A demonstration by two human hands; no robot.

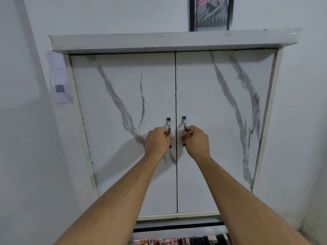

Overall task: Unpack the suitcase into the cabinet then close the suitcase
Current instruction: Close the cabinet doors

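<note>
Cabinet (pixel 123 121) doors closed, upright handles gripped by left hand (pixel 157 141) and right hand (pixel 195 140).

- A framed picture (pixel 211 14) leans or hangs against the white wall (pixel 109 15), its lower edge hidden behind a white ledge, its top cut off by the frame edge.
- It shows a dark, mountain-like design with reddish streaks, inside a black frame.
- A paper sheet (pixel 59 76) is stuck flat to the wall on the left, printed with faint text too small to read.
- A QR code (pixel 59 88) sits on the sheet's lower half.
</note>
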